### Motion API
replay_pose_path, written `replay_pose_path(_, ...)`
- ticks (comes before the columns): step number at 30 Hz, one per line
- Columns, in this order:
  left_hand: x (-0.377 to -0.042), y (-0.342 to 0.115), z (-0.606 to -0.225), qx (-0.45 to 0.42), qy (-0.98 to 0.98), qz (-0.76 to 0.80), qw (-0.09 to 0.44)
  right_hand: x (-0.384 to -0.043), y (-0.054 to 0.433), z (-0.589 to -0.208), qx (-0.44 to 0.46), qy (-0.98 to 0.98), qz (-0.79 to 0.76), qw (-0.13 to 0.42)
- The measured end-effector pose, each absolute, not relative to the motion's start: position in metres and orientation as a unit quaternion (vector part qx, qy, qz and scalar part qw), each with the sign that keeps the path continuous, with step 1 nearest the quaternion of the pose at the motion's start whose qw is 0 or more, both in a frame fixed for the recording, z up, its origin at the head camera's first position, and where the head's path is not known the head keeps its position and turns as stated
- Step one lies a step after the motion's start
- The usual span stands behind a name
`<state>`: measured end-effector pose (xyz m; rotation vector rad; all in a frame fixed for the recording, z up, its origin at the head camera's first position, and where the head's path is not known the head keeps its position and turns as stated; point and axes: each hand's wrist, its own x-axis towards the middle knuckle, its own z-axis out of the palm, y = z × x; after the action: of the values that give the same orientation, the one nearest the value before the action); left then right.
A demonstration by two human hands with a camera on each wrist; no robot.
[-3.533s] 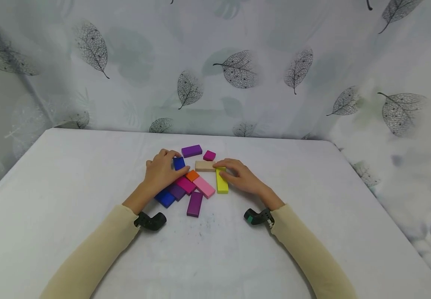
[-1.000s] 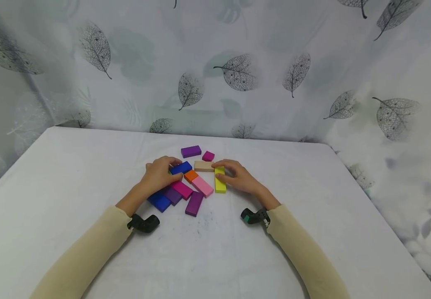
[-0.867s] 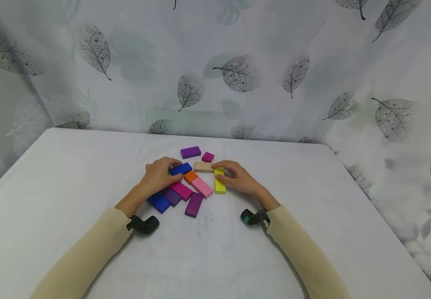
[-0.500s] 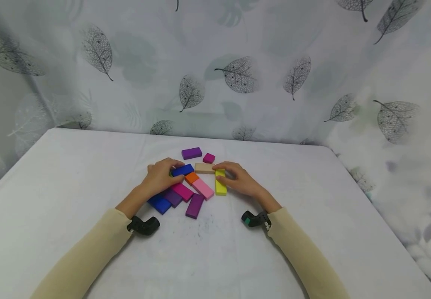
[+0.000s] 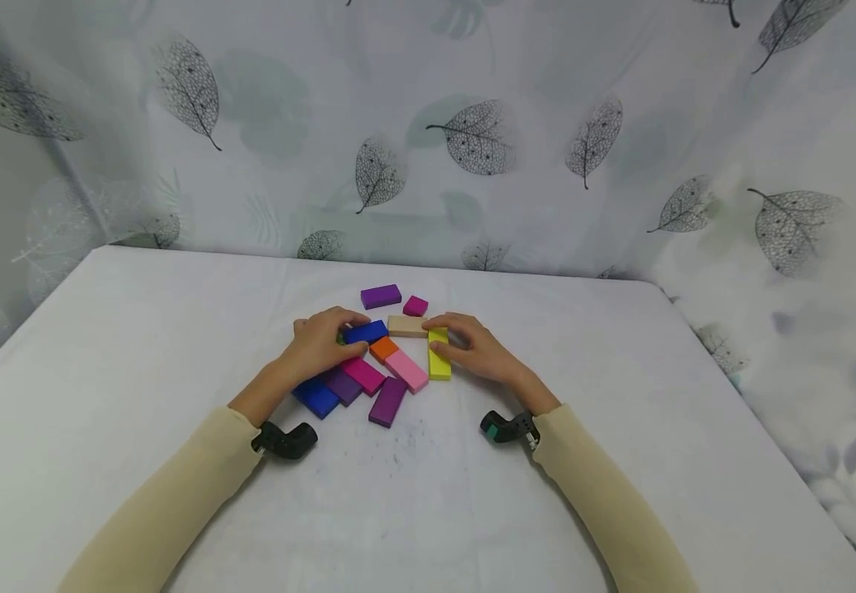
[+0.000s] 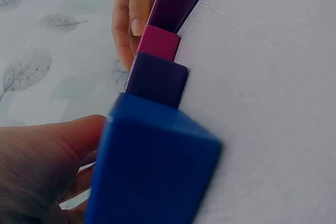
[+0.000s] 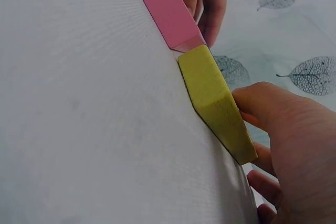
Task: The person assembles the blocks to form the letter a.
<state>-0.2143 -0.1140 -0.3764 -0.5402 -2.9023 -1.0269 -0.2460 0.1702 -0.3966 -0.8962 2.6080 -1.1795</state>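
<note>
In the head view, my left hand (image 5: 319, 343) holds a small blue block (image 5: 366, 332), with the thumb at its near side and the fingers at its far side. A green edge shows partly hidden under that hand. My right hand (image 5: 479, 350) grips a yellow block (image 5: 439, 354), thumb on its side, index finger at its far end beside a beige block (image 5: 407, 326). The right wrist view shows the right thumb against the yellow block (image 7: 215, 95). An orange block (image 5: 383, 349) and a pink block (image 5: 407, 371) lie end to end between the hands.
Nearer me are a magenta block (image 5: 363, 375), a dark purple block (image 5: 342, 385), another blue block (image 5: 317, 398) and a plum block (image 5: 388, 402). A violet block (image 5: 381, 296) and a small magenta block (image 5: 415, 306) lie behind. The white table (image 5: 428, 511) meets a leaf-patterned cloth (image 5: 264, 123).
Over the whole span, the blue block in the left hand has turned from pointing away to lying slanted near the beige block. In the last second it has shifted slightly right; the right hand stays put.
</note>
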Motion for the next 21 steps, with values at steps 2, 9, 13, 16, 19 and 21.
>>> replay_pose_path(2, -0.2147, -0.1141, -0.3763, -0.174, -0.928, -0.329, 0.009, -0.2464, 0.1702, -0.3962, -0.297, 0.868, -0.392, 0.072)
replay_pose_path(9, -0.2161, -0.1135, -0.3765, -0.175, -0.929, -0.326, 0.012, -0.2483, 0.17, -0.3969, -0.299, 0.869, -0.387, 0.069)
replay_pose_path(13, -0.2164, -0.1136, -0.3773, -0.173, -0.93, -0.324, 0.013, -0.2482, 0.1701, -0.3978, -0.298, 0.869, -0.389, 0.069)
replay_pose_path(16, -0.2164, -0.1139, -0.3779, -0.171, -0.931, -0.322, 0.013, -0.2478, 0.1703, -0.3984, -0.292, 0.869, -0.392, 0.072)
replay_pose_path(19, -0.2162, -0.1139, -0.3783, -0.17, -0.931, -0.322, 0.014, -0.248, 0.1703, -0.399, -0.292, 0.868, -0.396, 0.072)
replay_pose_path(21, -0.2168, -0.1137, -0.3797, -0.17, -0.931, -0.323, 0.016, -0.2486, 0.1702, -0.3996, -0.295, 0.865, -0.4, 0.072)
